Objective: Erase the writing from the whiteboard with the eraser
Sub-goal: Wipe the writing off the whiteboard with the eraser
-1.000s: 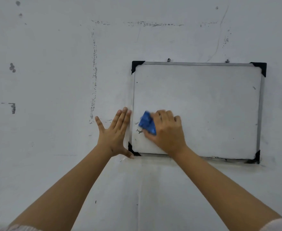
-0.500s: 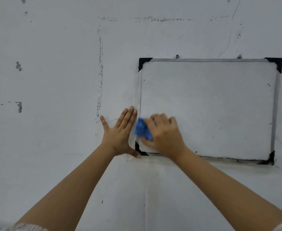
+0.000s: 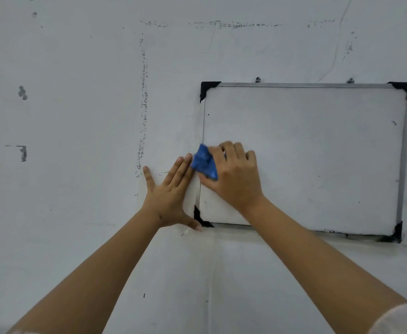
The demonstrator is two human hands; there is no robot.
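Your right hand (image 3: 233, 179) presses a small crumpled blue cloth eraser (image 3: 204, 162) against the rectangular white whiteboard with a thin metal frame and black plastic corner caps (image 3: 318, 153), which hangs on the scuffed pale grey wall (image 3: 77, 116). The eraser sits at the board's left edge, a little below mid-height, with its upper tip reaching the frame. Your right fingers (image 3: 231, 150) are curled over the eraser and grip it, the knuckles raised and the thumb tucked under the blue material. Your left hand (image 3: 171, 196) lies flat on the wall just beside the board's left frame, its fingers spread open and holding nothing; the fingertips nearly touch the eraser, and the thumb points toward the black cap at the board's lower left corner (image 3: 198, 216). The board surface looks almost wholly clean, with only a few tiny dark specks near the edges. Two small mounts (image 3: 257, 79) show above the top frame.
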